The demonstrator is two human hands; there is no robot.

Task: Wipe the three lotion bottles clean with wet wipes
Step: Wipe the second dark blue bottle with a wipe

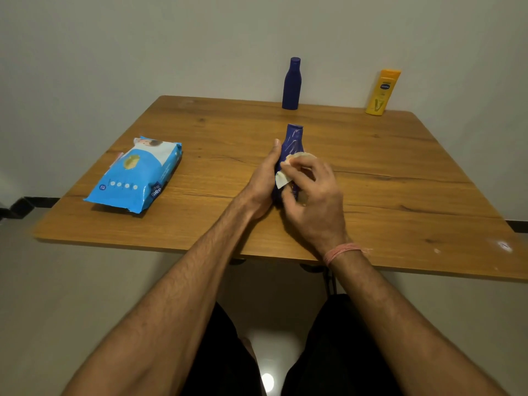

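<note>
Left hand [264, 178] grips the blue lotion bottle [293, 141] over mid-desk [400, 195]; right hand [311, 195] pinches the wet wipe [283, 178] against it. Looks light, stiff, probably slick when wet, so hold the body, not the neck.

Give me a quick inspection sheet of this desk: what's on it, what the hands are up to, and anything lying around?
Surface: wooden table, with pale marks near its right front corner.
Job's things: blue bottle held over the table; dark blue bottle and yellow bottle upright at the far edge by the wall; wet wipe on the held bottle; blue wipes pack lying at the left.
Clutter: nothing seen.
Hands: left hand grips the blue bottle; right hand presses the wipe against it.
Cables: nothing seen.
Surroundings: plain wall behind, pale floor below, pinkish thread band on the right wrist.
</note>
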